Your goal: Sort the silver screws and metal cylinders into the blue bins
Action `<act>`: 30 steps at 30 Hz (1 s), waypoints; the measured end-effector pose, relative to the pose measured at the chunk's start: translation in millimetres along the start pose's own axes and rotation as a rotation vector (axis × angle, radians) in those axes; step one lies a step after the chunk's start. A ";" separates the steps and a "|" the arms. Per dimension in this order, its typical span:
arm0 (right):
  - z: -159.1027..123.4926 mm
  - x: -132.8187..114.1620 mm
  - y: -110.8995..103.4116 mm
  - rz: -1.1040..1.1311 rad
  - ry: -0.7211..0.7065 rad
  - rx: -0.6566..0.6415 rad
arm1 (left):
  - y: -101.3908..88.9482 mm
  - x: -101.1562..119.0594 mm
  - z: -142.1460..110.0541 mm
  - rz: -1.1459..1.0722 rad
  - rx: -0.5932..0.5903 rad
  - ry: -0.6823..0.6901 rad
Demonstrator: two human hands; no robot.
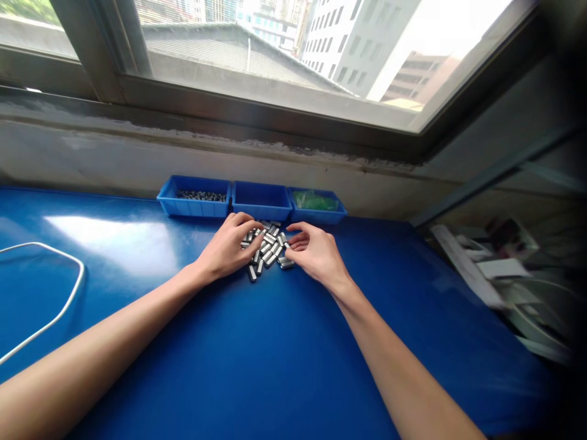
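Note:
A loose pile of small black-and-silver rectangular pieces [270, 244] lies on the blue tabletop, some overlapping. My left hand [233, 244] curves around the pile's left side, its thumb and fingers apart and reaching over the nearest pieces. On the opposite side, my right hand [316, 247] has its thumb and forefinger spread, with the thumb tip close to the pieces at the right edge. Nothing is visibly held in either hand. Whether the fingertips touch the pieces, I cannot tell.
Behind the pile stand three blue bins: a left bin [195, 209] with small metallic parts, a middle bin [261, 211], and a right bin [318, 216] with green plastic. A white cable [76, 287] curves across the left. Window frame [275, 113] behind; blurred clutter [504, 269] right.

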State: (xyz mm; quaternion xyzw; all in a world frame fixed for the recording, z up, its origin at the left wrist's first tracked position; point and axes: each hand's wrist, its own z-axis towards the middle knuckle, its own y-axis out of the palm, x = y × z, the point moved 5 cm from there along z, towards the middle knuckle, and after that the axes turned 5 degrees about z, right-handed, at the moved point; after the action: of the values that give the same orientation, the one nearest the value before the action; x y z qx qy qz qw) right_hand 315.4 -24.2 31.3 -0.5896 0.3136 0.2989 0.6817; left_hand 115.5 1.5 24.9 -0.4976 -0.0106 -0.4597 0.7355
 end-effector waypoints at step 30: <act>58.3 -28.6 1.5 0.562 -0.122 0.161 | -7.2 -8.6 -0.6 -0.151 0.073 -0.112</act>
State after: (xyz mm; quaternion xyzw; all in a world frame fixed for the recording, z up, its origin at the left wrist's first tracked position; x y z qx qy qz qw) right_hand 300.8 32.7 59.0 -0.4045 0.4457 0.4852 0.6343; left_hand 105.3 6.3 25.7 -0.4931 -0.1058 -0.4845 0.7148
